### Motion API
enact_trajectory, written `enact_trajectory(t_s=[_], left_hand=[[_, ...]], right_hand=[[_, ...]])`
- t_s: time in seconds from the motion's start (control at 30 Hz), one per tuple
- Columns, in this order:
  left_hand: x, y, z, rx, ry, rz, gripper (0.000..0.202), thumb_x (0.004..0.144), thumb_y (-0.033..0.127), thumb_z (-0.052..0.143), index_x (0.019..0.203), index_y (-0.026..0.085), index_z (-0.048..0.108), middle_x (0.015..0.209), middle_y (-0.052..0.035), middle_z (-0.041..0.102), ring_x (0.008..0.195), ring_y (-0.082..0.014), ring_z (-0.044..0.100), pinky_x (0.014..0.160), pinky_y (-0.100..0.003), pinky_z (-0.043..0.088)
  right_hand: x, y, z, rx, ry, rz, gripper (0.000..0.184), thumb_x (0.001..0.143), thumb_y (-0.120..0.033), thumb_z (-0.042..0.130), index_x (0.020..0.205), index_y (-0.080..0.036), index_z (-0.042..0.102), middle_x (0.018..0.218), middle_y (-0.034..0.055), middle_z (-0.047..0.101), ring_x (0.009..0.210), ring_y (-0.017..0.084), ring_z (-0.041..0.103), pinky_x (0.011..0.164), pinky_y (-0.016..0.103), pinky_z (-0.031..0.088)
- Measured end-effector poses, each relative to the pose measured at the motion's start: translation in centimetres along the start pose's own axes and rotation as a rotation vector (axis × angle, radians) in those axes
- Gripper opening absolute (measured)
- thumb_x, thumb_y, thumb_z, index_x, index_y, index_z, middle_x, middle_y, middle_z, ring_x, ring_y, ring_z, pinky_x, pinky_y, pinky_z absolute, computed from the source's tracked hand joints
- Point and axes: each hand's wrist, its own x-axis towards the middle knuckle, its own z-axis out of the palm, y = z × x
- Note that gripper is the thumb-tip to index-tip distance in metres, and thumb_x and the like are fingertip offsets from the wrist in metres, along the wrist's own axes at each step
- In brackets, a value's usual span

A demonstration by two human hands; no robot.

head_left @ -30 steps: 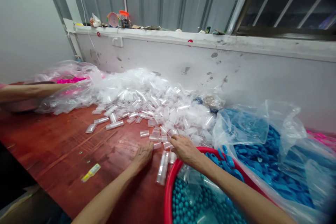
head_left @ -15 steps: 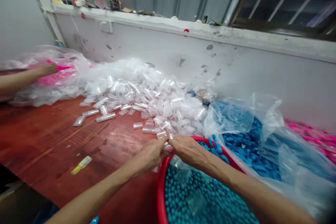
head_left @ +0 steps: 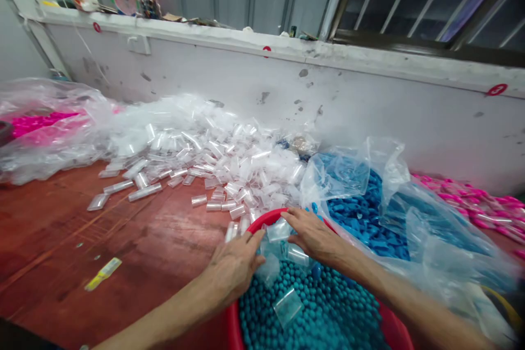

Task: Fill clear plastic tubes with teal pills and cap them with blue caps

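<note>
A red basin (head_left: 233, 320) full of teal beads (head_left: 328, 306) stands before me on the red-brown table. My left hand (head_left: 238, 262) is at the basin's left rim, thumb and fingers apart. Across from it, my right hand (head_left: 314, 234) hangs over the far rim with its fingers spread. Between the hands lie several clear plastic sleeves, among them a clear sleeve (head_left: 279, 229) close to the right fingertips. Another clear sleeve (head_left: 287, 307) rests flat on the beads. Small blue pieces show beside the right hand.
A large pile of clear sleeves (head_left: 229, 158) spreads along the wall. To the right are a plastic bag of blue pieces (head_left: 353, 202) and loose pink pieces (head_left: 479, 202). A bag of pink pieces (head_left: 45, 123) sits far left. A yellow-handled tool (head_left: 102, 274) lies on the table (head_left: 156, 251).
My hands, earlier together at the far rim by the sleeve pile, have parted, and more sleeves now lie in the basin. The view swung right; the other person's arm left the frame.
</note>
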Motion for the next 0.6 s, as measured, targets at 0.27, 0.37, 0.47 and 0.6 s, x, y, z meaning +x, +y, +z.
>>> enact_trajectory(t_s=[0.27, 0.37, 0.47, 0.6], left_hand=[[1.7, -8.6, 3.4, 0.13, 0.003, -0.341, 0.039, 0.079, 0.022, 0.041, 0.118, 0.018, 0.043, 0.105, -0.0101, 0.058, 0.095, -0.022, 0.055, 0.077, -0.029, 0.04], [2.6, -8.8, 5.7, 0.141, -0.018, -0.352, 0.035, 0.079, 0.024, 0.042, 0.113, 0.017, 0.047, 0.102, -0.0129, 0.057, 0.094, -0.0264, 0.055, 0.075, -0.033, 0.04], [3.5, -7.6, 6.8, 0.117, -0.01, -0.391, 0.031, 0.082, 0.026, 0.034, 0.105, 0.014, 0.051, 0.099, -0.0152, 0.057, 0.089, -0.0283, 0.056, 0.071, -0.035, 0.041], [4.8, -6.5, 7.0, 0.049, 0.008, -0.411, 0.039, 0.081, 0.031, 0.04, 0.114, 0.012, 0.044, 0.105, -0.0174, 0.055, 0.094, -0.0295, 0.055, 0.074, -0.036, 0.041]], right_hand=[[-3.4, 1.8, 0.9, 0.039, 0.196, 0.049, 0.029, 0.081, -0.02, 0.052, 0.109, -0.016, 0.054, 0.11, 0.0115, 0.058, 0.1, 0.023, 0.054, 0.087, 0.04, 0.043], [-3.9, 1.7, 1.4, 0.056, 0.211, 0.056, 0.027, 0.081, -0.02, 0.053, 0.107, -0.015, 0.056, 0.108, 0.0117, 0.059, 0.099, 0.023, 0.055, 0.086, 0.038, 0.044], [-3.7, 1.4, 1.9, 0.067, 0.207, 0.061, 0.025, 0.081, -0.02, 0.053, 0.105, -0.015, 0.057, 0.105, 0.011, 0.061, 0.097, 0.023, 0.057, 0.084, 0.038, 0.045], [-2.8, 0.3, 2.3, 0.076, 0.189, 0.048, 0.026, 0.081, -0.02, 0.052, 0.106, -0.017, 0.058, 0.103, 0.0099, 0.063, 0.094, 0.022, 0.058, 0.081, 0.036, 0.046]])
